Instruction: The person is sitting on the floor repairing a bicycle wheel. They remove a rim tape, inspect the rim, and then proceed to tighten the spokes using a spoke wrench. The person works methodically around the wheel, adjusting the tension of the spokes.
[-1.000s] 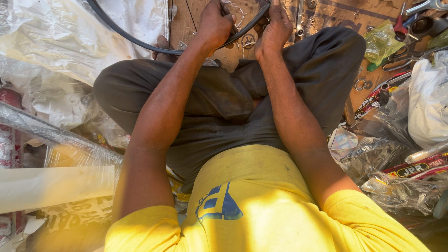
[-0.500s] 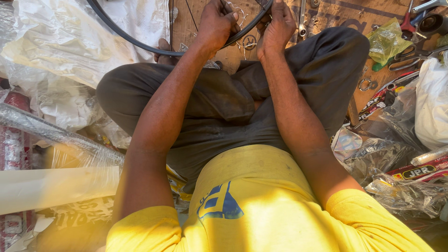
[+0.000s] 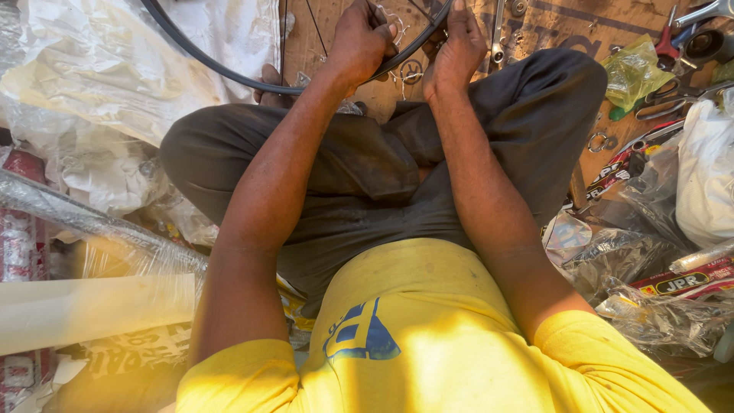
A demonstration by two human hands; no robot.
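I sit cross-legged in dark trousers and a yellow shirt. A black bicycle wheel rim (image 3: pixel 229 73) with thin spokes lies across the top of the view over my knees. My left hand (image 3: pixel 359 42) is curled around the rim near its lower arc. My right hand (image 3: pixel 456 50) rests just to the right, fingers pressed on the rim and the spokes. The rest of the wheel runs out of frame at the top.
A brown board (image 3: pixel 550 30) lies under the wheel with a spanner (image 3: pixel 498 34), rings and pliers (image 3: pixel 667 42) on it. Crumpled clear and white plastic bags (image 3: pixel 92 69) pile up on the left. More bags, a green packet (image 3: pixel 631 73) and tools crowd the right.
The view has shifted slightly; both hands stay on the rim, with the left hand's fingers working a little along it.
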